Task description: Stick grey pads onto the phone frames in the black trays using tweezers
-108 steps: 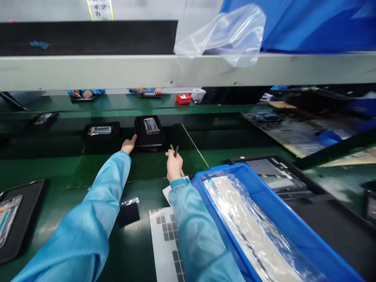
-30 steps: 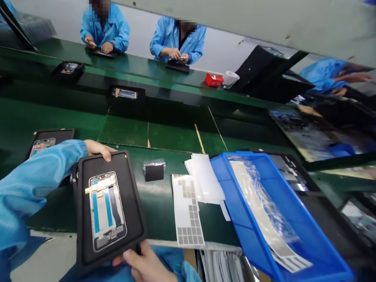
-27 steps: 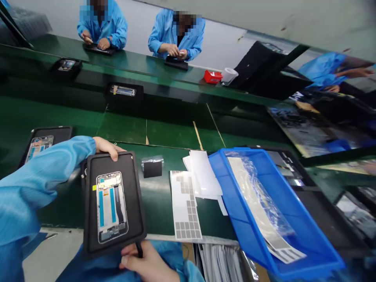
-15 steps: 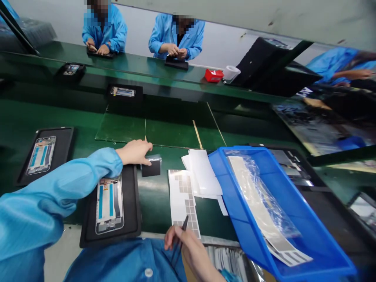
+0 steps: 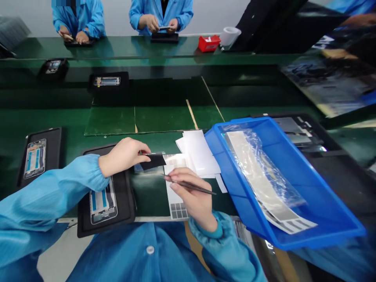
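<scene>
Between the thumb and fingers of my left hand point(image 5: 125, 156) is a thin black sheet point(image 5: 154, 161), lifted at a tilt above the bench. Some clear film lies under and beside it. My right hand point(image 5: 192, 194) is closed around dark tweezers point(image 5: 195, 187), their tips pointing left toward the black sheet. Beneath that hand lies a white sheet of grey square stickers point(image 5: 178, 210), partly covered. Under my left forearm, a phone frame point(image 5: 103, 205) with blue strips rests in a black tray point(image 5: 127, 203); its upper part is hidden by my sleeve.
A blue bin point(image 5: 311, 192) with bagged strips stands at the right, beside white papers point(image 5: 201, 152). Another phone frame point(image 5: 35, 158) in a black tray lies at the left. Across the bench, two people in blue sleeves work near a red box point(image 5: 208, 44).
My left hand has picked the black sheet up off the bench. My right hand has risen with the tweezers, which have swung from upright to nearly level. The view has shifted.
</scene>
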The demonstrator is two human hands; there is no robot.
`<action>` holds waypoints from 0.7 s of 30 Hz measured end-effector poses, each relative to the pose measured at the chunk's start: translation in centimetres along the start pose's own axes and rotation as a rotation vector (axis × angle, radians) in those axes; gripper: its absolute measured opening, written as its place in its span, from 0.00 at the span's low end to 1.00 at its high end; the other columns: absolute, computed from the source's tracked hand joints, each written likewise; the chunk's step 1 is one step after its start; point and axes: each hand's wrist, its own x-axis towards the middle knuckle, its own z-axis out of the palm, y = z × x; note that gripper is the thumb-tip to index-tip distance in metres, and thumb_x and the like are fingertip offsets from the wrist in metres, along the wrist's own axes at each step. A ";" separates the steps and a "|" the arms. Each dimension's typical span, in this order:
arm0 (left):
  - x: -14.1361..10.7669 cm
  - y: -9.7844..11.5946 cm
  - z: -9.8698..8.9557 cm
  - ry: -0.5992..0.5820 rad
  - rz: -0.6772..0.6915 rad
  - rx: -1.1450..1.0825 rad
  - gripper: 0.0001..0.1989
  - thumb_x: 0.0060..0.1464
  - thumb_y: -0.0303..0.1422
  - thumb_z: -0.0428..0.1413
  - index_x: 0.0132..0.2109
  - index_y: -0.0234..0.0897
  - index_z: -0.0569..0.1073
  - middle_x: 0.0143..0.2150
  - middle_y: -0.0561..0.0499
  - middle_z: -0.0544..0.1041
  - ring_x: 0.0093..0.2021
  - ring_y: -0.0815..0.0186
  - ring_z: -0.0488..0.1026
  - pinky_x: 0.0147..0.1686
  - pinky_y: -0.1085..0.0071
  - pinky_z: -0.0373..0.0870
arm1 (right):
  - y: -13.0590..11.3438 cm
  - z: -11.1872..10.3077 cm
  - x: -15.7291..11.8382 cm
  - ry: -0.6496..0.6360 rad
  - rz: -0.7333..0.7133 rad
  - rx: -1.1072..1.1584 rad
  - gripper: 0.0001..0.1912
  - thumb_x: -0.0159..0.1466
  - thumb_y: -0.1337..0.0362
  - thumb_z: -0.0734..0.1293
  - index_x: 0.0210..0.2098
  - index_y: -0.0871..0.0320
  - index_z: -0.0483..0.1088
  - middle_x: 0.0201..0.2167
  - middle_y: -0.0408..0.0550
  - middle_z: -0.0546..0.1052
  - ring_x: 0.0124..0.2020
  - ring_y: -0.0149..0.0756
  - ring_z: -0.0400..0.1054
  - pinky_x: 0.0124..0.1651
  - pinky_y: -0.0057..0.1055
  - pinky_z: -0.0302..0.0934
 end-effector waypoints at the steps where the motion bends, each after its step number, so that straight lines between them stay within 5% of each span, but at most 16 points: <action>1: -0.4 0.7 0.0 0.015 0.032 -0.005 0.07 0.58 0.37 0.63 0.41 0.39 0.82 0.36 0.52 0.83 0.37 0.64 0.79 0.38 0.72 0.68 | -0.2 0.3 0.6 0.014 -0.104 -0.077 0.10 0.60 0.72 0.74 0.39 0.51 0.81 0.40 0.48 0.82 0.41 0.40 0.79 0.46 0.40 0.77; 6: -1.8 2.5 0.0 0.031 0.127 0.094 0.07 0.62 0.34 0.59 0.40 0.41 0.83 0.37 0.53 0.83 0.37 0.64 0.80 0.36 0.71 0.68 | -0.6 1.5 1.9 0.037 -0.359 -0.263 0.18 0.58 0.78 0.74 0.43 0.51 0.80 0.40 0.48 0.84 0.41 0.42 0.79 0.46 0.43 0.76; 21: -2.0 3.8 0.0 -0.085 0.164 0.265 0.12 0.66 0.32 0.52 0.43 0.38 0.80 0.37 0.50 0.81 0.39 0.60 0.78 0.36 0.66 0.70 | 0.1 1.7 2.0 0.053 -0.387 -0.307 0.19 0.57 0.79 0.75 0.43 0.52 0.80 0.39 0.49 0.84 0.41 0.43 0.80 0.45 0.44 0.77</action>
